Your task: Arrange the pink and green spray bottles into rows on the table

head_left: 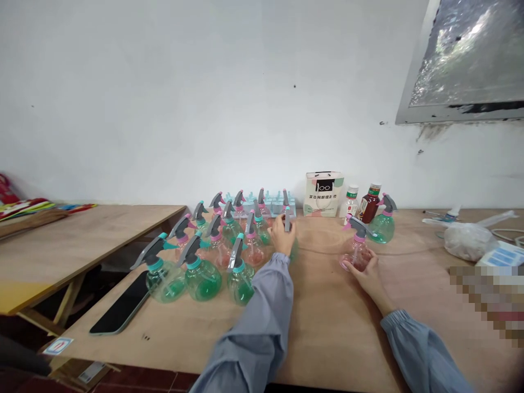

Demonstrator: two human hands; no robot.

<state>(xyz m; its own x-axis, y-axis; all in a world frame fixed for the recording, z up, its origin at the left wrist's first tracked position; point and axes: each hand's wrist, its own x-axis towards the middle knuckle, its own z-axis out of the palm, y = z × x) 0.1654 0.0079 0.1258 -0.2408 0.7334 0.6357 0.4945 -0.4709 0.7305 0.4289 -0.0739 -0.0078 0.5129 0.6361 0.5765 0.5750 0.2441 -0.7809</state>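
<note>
My left hand (283,236) is closed around the upper part of a green spray bottle (293,251), at the right end of a group of bottles. Its grey trigger head rises above my fingers, and much of its body is hidden. With its thumb and fingers on the lower body, my right hand (368,268) grips a pink spray bottle (352,254) with a grey and pink head. Several more spray bottles, green ones (203,281) and pink ones (254,252), stand upright in rows to the left. Another green spray bottle (383,227) stands behind the pink one on the right.
A black phone (123,305) lies at the table's left edge. Along the wall stand a paper bag (324,195), a clear bottle (350,204), a dark red bottle (369,204) and a light blue rack (282,205). A plastic bag (469,241) lies at right.
</note>
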